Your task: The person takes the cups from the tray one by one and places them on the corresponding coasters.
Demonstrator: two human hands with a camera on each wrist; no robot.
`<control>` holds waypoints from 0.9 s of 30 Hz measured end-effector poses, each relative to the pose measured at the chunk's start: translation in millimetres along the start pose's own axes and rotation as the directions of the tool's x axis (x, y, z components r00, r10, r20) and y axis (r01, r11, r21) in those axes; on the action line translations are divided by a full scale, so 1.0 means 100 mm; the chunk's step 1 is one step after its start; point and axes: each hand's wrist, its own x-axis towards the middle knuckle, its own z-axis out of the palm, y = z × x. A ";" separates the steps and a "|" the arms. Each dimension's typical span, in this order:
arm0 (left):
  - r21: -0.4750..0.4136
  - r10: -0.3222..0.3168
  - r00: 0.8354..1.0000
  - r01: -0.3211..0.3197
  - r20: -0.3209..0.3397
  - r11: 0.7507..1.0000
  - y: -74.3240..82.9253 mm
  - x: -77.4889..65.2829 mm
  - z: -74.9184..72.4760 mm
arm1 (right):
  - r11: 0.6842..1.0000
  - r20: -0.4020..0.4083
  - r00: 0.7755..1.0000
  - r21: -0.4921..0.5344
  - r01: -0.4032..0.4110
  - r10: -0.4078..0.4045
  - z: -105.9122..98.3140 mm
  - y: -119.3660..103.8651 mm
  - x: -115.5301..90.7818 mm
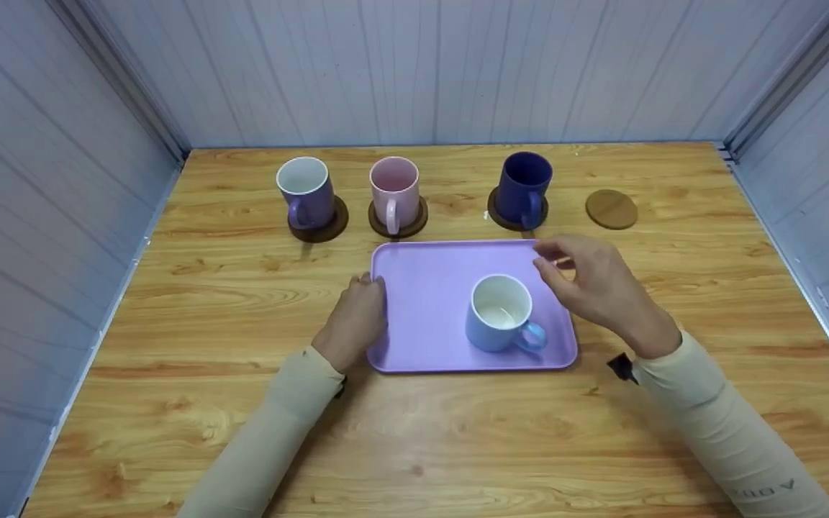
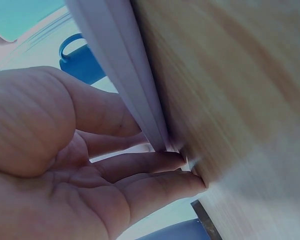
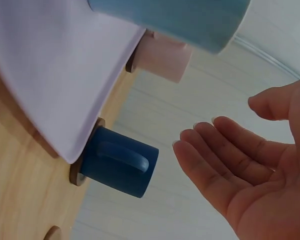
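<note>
A lilac tray (image 1: 425, 316) lies on the wooden table, carrying a light blue mug (image 1: 490, 331) with a white inside on its right half. My left hand (image 1: 353, 316) grips the tray's left edge; the left wrist view shows the thumb (image 2: 102, 110) against the tray rim (image 2: 117, 65) and two fingertips down at the table. Over the tray's right side hovers my right hand (image 1: 594, 284), near the light blue mug and holding nothing. Its fingers (image 3: 230, 155) are loosely bent, with the thumb apart from them.
Behind the tray, a purple mug (image 1: 314, 205), a pink mug (image 1: 404, 198) and a dark blue mug (image 1: 519, 191) stand on dark round coasters. A bare wooden coaster (image 1: 612, 209) lies at the back right. Pale panel walls (image 1: 422, 72) enclose the table on three sides.
</note>
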 end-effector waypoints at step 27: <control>-0.020 -0.012 1.000 0.012 0.016 1.000 0.01 -0.01 -0.02 | 0.941 0.299 0.926 0.176 -0.291 0.230 0.32 -0.03 -0.61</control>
